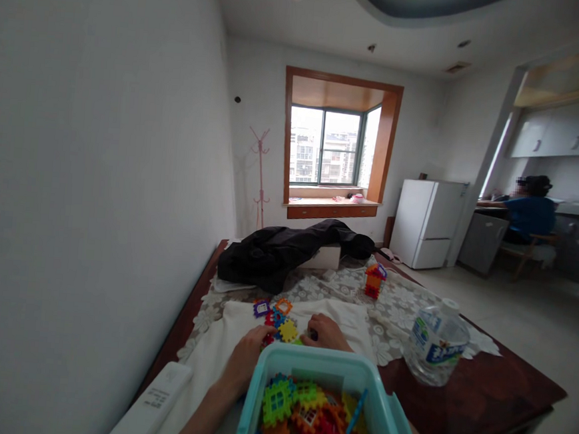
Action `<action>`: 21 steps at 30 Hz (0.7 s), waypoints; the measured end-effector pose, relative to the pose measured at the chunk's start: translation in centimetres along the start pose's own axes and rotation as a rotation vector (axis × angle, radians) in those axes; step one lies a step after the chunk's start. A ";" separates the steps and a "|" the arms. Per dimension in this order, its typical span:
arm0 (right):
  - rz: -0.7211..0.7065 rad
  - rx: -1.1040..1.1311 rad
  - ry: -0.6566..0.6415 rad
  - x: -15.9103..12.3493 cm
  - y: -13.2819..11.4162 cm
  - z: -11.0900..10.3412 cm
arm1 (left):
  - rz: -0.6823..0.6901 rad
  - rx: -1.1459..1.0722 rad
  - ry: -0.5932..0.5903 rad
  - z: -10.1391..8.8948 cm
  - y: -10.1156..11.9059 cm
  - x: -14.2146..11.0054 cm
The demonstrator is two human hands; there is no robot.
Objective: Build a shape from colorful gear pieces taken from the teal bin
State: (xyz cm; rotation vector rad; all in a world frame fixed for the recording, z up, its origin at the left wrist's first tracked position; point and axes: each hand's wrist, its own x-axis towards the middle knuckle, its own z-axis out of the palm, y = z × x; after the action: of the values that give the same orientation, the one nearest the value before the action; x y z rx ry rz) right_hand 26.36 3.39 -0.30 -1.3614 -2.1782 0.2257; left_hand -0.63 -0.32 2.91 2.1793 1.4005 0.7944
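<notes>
My left hand (250, 348) rests on the white cloth, its fingers bent against a red interlocking plastic block (268, 339). Across from it, my right hand (329, 331) is curled; whatever lies within its fingers is hidden. Between the hands lie a yellow block (288, 330) and blue and red ones, with part of a green piece showing. A purple window-frame block (261, 308) and an orange frame block (283, 306) lie just beyond. In front of my hands stands a turquoise bin (318, 358) full of mixed blocks, hiding part of my right forearm.
A small block house (373, 281) stands on the lace tablecloth (406, 303). A large clear bottle (437, 346) is at the right, a white box-like object (152, 403) at the left. Black fabric (281, 250) covers the table's far end. A person in blue (530, 212) sits beyond.
</notes>
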 end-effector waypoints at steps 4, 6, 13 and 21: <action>0.045 -0.043 0.020 0.0 0.4 0.4 | 0.017 -0.002 0.015 -0.2 0.0 0.0; 0.060 -0.060 0.028 0.0 0.6 0.5 | 0.014 -0.004 0.017 -0.3 0.2 0.0; 0.049 -0.067 0.004 0.1 0.6 0.4 | 0.028 -0.015 0.059 -0.9 1.3 -0.4; 0.121 -0.030 0.073 0.0 0.4 -0.7 | 0.075 -0.081 0.171 -0.8 1.2 -0.5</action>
State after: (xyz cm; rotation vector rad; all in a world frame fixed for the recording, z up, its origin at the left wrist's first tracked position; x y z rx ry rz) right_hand 27.02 3.49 0.16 -1.4961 -2.0496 0.1865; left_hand -0.53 -1.21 4.16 2.1551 1.3473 1.0686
